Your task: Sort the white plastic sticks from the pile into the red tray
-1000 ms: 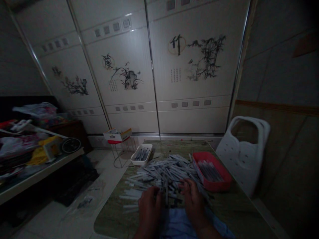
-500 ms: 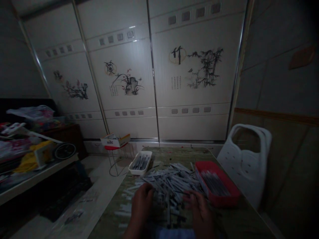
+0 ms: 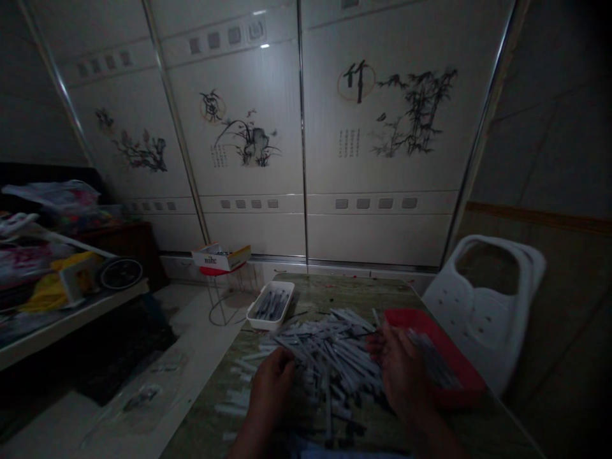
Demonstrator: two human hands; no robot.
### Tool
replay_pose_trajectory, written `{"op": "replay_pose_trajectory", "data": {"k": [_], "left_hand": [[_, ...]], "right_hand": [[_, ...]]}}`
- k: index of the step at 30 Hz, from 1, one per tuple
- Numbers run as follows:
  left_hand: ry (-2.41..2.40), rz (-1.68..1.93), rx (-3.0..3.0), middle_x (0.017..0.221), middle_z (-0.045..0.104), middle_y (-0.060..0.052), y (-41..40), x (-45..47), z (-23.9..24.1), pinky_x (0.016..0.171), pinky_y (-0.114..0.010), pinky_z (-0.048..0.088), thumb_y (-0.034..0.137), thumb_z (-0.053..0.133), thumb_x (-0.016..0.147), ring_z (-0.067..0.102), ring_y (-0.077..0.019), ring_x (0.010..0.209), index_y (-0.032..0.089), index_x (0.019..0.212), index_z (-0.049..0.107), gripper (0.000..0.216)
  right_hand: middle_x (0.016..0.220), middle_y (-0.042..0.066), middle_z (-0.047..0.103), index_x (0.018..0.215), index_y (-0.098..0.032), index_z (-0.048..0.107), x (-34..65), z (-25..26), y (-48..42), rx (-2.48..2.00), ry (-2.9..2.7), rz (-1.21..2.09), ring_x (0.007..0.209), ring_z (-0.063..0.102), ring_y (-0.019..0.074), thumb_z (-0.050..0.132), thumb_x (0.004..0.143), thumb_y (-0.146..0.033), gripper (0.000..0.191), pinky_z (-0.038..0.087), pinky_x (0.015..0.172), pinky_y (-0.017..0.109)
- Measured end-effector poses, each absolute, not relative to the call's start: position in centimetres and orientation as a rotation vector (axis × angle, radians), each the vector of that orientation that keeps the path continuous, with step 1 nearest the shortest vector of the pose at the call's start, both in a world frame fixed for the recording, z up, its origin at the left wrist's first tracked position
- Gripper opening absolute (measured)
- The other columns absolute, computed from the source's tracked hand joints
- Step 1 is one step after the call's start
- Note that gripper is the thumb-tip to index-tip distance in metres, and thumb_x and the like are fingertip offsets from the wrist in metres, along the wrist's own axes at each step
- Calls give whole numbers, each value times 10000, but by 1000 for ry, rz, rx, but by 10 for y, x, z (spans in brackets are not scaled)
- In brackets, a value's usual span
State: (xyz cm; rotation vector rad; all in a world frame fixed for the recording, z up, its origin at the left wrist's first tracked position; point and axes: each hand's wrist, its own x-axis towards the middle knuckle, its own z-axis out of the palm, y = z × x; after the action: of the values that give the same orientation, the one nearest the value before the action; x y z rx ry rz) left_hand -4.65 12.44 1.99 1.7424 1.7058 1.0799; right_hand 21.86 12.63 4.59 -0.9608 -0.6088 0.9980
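Note:
A loose heap of thin white sticks point(image 3: 329, 347) covers the middle of a greenish table point(image 3: 344, 293). My left hand point(image 3: 268, 386) rests on the heap's near left side, fingers curled down onto the sticks. My right hand point(image 3: 399, 370) is raised a little at the heap's right edge, beside the red tray point(image 3: 459, 366), its fingers curled. The dim light hides whether either hand grips a stick. The red tray holds several dark sticks. A white tray point(image 3: 270, 305) with more dark sticks stands at the table's far left corner.
A white plastic chair point(image 3: 488, 299) stands right of the table. Sliding wardrobe doors with ink paintings fill the wall behind. A small stool bearing an open box point(image 3: 220, 257) stands on the floor at left. A cluttered shelf point(image 3: 52, 268) runs along the left side.
My right hand has lifted and moved right toward the red tray. My left hand stays on the heap. The camera has shifted slightly.

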Motion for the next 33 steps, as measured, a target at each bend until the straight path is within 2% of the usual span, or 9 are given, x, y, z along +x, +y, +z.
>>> {"op": "replay_pose_trajectory", "data": {"k": [8,23,28,33], "left_hand": [[1723,936,1941,1019,743,-65,113,-26,18,912,-356,464,192,560,840,650,-249,1013,233,967,732,217],[1707,493,2288,1009,685,-67,92,29,37,855,-356,395,149,545,855,564,-263,1003,268,927,724,227],[1704,502,2311,1081,679,-66,91,38,32,878,-363,390,196,596,848,550,-279,1061,288,971,729,203],[1807,649,2235,1077,694,-73,99,27,30,903,-368,399,188,533,891,575,-271,1050,259,1038,717,245]], "right_hand": [[730,41,732,842,-197,673,215,27,121,-1085,-768,969,607,669,205,664,872,-559,364,502,525,300],[661,-23,561,786,-240,565,220,29,105,-1307,-1020,686,609,524,174,507,957,-621,421,422,566,280],[646,-40,499,792,-240,554,224,23,110,-1314,-1040,592,610,469,170,498,962,-627,427,391,569,275],[648,-30,521,806,-233,576,227,21,111,-1330,-1114,493,641,491,179,498,971,-617,425,404,598,276]]}}
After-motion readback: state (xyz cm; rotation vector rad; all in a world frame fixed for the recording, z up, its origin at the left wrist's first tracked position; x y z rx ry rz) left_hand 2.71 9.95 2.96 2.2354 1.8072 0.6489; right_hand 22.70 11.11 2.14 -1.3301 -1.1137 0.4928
